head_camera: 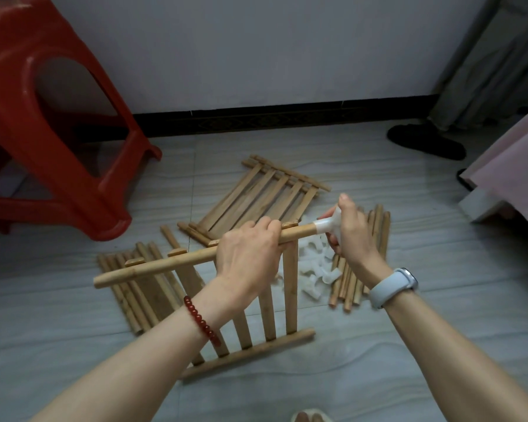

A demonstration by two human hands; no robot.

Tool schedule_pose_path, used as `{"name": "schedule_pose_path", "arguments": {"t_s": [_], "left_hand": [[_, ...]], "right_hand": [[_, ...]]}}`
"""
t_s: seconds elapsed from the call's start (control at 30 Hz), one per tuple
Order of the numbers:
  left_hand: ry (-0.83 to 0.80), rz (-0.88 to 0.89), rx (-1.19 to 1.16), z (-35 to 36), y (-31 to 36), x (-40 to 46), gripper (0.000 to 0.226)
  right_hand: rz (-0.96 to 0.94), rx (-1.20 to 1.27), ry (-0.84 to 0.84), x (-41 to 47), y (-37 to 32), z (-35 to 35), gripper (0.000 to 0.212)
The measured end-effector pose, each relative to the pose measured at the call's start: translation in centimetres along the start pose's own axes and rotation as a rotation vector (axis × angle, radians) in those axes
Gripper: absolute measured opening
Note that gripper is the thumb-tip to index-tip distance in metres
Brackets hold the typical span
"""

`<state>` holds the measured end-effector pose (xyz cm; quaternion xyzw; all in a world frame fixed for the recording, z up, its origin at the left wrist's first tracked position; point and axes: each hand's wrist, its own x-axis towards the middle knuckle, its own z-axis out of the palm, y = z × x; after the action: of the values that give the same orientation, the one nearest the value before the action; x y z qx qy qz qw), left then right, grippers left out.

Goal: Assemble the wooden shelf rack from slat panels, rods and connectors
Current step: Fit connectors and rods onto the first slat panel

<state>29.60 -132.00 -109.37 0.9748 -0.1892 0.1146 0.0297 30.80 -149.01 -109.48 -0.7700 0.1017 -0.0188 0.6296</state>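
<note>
Both forearms enter from the bottom edge and meet over a slat panel (265, 303) that stands tilted on the tiled floor (378, 345), its lower rail resting on the tiles and its upper rail raised toward the hands. Left hand (248, 254) wraps its fingers over the upper rail near the middle, knuckles up, thumb hidden beneath. Right hand (346, 229) closes its fingers around a translucent white connector (329, 223) seated on the right end of that rail; how far the rail enters the connector cannot be judged, since the fingers cover the joint. Left wrist carries a red bead bracelet (201, 321); right wrist carries a pale blue watch (392, 287). Below the right hand, a heap of loose connectors (313, 275) lies on the floor, touching a bundle of rods (360, 269) just to its right. A second slat panel (256, 196) lies flat beyond the hands. A further stack of wooden parts (131, 287) lies on the floor to the left, partly under the raised rail. A red plastic stool (43, 117) stands at the upper left, near the white wall (256, 50) with its dark skirting. A dark slipper (424, 141) lies at the upper right beside grey curtain fabric (485, 71), and pink fabric (518, 166) fills the right edge.
</note>
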Motion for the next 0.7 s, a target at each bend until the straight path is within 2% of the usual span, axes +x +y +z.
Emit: {"name": "schedule_pose_path", "arguments": {"t_s": [0.13,0.2,0.33,0.4,0.47,0.53,0.6,0.7], "left_hand": [[-0.078,-0.014,-0.070,-0.5,-1.7,0.4,0.028],[-0.099,-0.052,-0.173,-1.3,-2.7,0.8,0.023],[-0.147,-0.124,-0.450,-3.9,-4.4,1.9,0.020],[-0.165,-0.129,-0.600,-4.9,-5.1,1.8,0.018],[-0.176,-0.154,-0.758,-5.5,-5.8,1.2,0.014],[-0.177,-0.222,-0.907,-5.5,-6.0,0.3,0.011],[-0.182,-0.314,-1.018,-5.1,-6.1,-0.8,0.011],[-0.237,-0.439,-1.141,-3.9,-6.2,-2.7,0.016]], "right_hand": [[0.167,0.202,-0.263,-0.3,-0.6,0.0,0.066],[0.183,0.372,-0.362,-0.4,-1.5,0.0,0.065],[0.031,0.476,-0.440,0.0,-4.3,-0.2,0.056],[-0.066,0.441,-0.402,-0.1,-5.3,0.0,0.046],[-0.186,0.205,-0.323,-0.5,-5.8,0.5,0.033],[-0.266,-0.172,-0.336,-0.8,-5.1,1.2,0.022],[-0.325,-0.485,-0.379,-1.2,-3.6,2.4,0.029],[-0.353,-0.873,-0.325,-0.8,-1.6,4.3,0.039]]}}
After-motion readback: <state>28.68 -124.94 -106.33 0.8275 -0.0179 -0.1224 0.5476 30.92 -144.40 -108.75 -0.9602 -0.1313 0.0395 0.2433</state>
